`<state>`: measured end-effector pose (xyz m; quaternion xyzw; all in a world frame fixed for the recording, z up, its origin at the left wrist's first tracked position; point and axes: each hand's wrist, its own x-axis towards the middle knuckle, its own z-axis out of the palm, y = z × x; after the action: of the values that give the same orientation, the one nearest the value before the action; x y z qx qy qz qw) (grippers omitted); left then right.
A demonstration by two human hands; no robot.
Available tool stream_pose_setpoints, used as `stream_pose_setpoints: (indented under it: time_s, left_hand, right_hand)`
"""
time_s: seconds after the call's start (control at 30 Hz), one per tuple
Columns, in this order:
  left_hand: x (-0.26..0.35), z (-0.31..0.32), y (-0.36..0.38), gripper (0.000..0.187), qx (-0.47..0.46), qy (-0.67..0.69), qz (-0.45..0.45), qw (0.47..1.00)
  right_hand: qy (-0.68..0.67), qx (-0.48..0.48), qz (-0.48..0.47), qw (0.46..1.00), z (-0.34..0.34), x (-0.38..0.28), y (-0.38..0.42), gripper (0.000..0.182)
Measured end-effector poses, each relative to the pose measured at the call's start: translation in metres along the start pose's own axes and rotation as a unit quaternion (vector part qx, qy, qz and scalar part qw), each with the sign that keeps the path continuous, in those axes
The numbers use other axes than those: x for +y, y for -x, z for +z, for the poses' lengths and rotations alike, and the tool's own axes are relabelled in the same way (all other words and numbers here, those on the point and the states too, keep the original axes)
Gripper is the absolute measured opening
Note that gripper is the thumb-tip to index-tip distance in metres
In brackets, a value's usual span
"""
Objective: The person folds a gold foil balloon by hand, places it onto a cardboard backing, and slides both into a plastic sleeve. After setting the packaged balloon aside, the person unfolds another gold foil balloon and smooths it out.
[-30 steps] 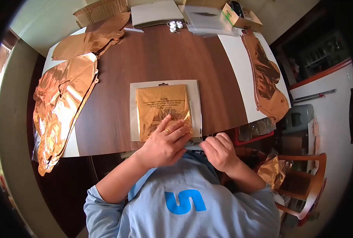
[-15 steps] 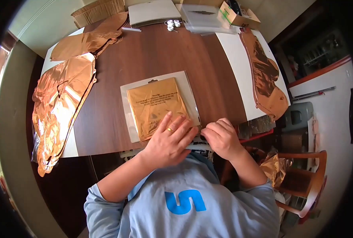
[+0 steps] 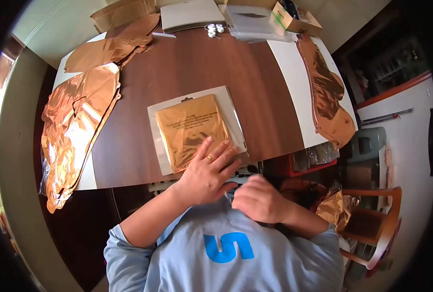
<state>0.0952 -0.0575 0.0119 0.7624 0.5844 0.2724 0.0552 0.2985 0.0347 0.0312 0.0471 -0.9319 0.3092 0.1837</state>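
A flat clear plastic bag (image 3: 232, 114) with a hang hole lies near the table's front edge. Inside it is a folded gold foil piece (image 3: 184, 138), with dark warning print over it. My left hand (image 3: 207, 173) rests on the lower right part of the bag, fingers stretched and slightly spread, a ring on one finger. Just off the table edge, in front of my shirt, my right hand (image 3: 259, 199) is closed with curled fingers, a little blurred. Whatever its fingers may pinch is hidden.
Copper foil sheets (image 3: 80, 121) cover the table's left side, and another foil stack (image 3: 326, 92) lies right. Along the back are a white box (image 3: 189, 14), white ribbon rolls (image 3: 213, 30), clear bags (image 3: 255, 24) and a small carton (image 3: 296, 22). A wooden chair (image 3: 389, 219) stands right.
My right hand has moved from the bag's lower right corner down and left toward my body, staying closed. The left hand stays on the bag.
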Motion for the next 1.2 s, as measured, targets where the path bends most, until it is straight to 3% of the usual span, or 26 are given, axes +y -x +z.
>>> stream_pose_setpoints:
  time_s: [0.17, 0.37, 0.5, 0.53, 0.6, 0.63, 0.7, 0.73, 0.8, 0.93, 1.1, 1.13, 1.2]
  left_hand:
    - [0.01, -0.001, 0.029, 0.036, 0.091, -0.128, 0.058, 0.986]
    - [0.024, -0.022, 0.108, 0.02, 0.134, -0.205, -0.118, 0.962]
    - [0.014, -0.018, 0.2, 0.024, 0.127, -0.246, -0.266, 0.923]
    - [0.011, 0.002, 0.244, 0.023, 0.117, -0.208, -0.41, 0.88]
    - [-0.001, 0.035, 0.327, 0.028, 0.065, -0.164, -0.567, 0.805]
    - [-0.005, 0.052, 0.37, 0.033, 0.013, -0.105, -0.692, 0.714]
    - [-0.005, 0.08, 0.44, 0.035, -0.103, -0.02, -0.824, 0.556]
    - [-0.003, 0.093, 0.465, 0.037, -0.147, 0.017, -0.846, 0.512]
    - [0.001, 0.119, 0.489, 0.04, -0.189, 0.058, -0.855, 0.479]
    - [-0.002, 0.148, 0.487, 0.05, -0.199, 0.047, -0.85, 0.485]
    - [-0.013, 0.133, 0.469, 0.064, -0.231, 0.028, -0.836, 0.498]
    - [-0.015, 0.123, 0.464, 0.067, -0.24, 0.023, -0.831, 0.502]
    - [-0.023, 0.09, 0.438, 0.073, -0.271, 0.007, -0.813, 0.516]
  right_hand:
    - [-0.056, 0.055, 0.133, 0.988, -0.022, 0.03, -0.019, 0.012]
    - [0.083, -0.041, 0.126, 0.988, -0.018, 0.039, -0.029, 0.011]
    - [0.092, -0.038, 0.137, 0.986, -0.018, 0.038, -0.033, 0.011]
    - [0.088, -0.036, 0.138, 0.986, -0.019, 0.038, -0.035, 0.011]
    - [0.08, -0.032, 0.139, 0.987, -0.021, 0.044, -0.037, 0.011]
    - [0.073, -0.029, 0.142, 0.987, -0.022, 0.047, -0.038, 0.011]
    - [0.062, -0.021, 0.152, 0.986, -0.024, 0.054, -0.04, 0.011]
    - [0.057, -0.018, 0.153, 0.986, -0.025, 0.058, -0.041, 0.011]
    - [0.043, -0.013, 0.152, 0.987, -0.028, 0.059, -0.042, 0.011]
    - [0.033, -0.005, 0.142, 0.989, -0.025, 0.06, -0.039, 0.01]
    - [0.108, 0.024, 0.108, 0.988, -0.029, 0.051, -0.035, 0.018]
    - [0.127, 0.019, 0.092, 0.987, -0.029, 0.046, -0.034, 0.032]
    - [0.129, 0.001, 0.07, 0.989, -0.022, 0.03, -0.035, 0.041]
